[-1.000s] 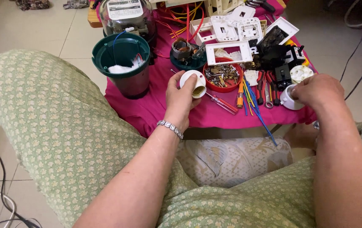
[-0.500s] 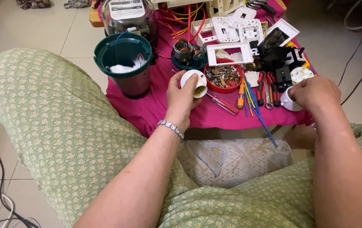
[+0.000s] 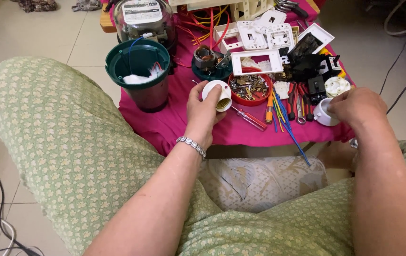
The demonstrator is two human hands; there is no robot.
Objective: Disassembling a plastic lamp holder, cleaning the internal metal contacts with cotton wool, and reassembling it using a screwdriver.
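left hand point(image 3: 202, 111): closed round a white lamp holder point(image 3: 217, 95) — thumb on the rim, fingers under the body, brass-threaded mouth turned toward the camera. Silver bracelet point(image 3: 191, 145) on the wrist.
right hand point(image 3: 357, 106): fingers curled together over a second white socket part point(image 3: 322, 113) at the right edge of the cloth; touching it, but whether it is actually gripped I cannot tell.
lamp holder location: lifted just above the pink cloth point(image 3: 174, 121), in front of the red dish of screws point(image 3: 249, 86), beside a red-handled screwdriver point(image 3: 248, 117).
handling: looks light, stiff moulded plastic — likely brittle if dropped or squeezed hard, smooth so a bit slippery. Best hold is round the outer barrel near the rim, as now; keep fingers off the threaded metal insert.
nearby: green bucket point(image 3: 139, 66) with white wadding just left of the hand, electricity meter point(image 3: 143, 19) behind it, white switch plates point(image 3: 264, 40) and blue wires point(image 3: 288, 125) across the cloth.
lap: green patterned fabric point(image 3: 56, 142) fills the foreground.
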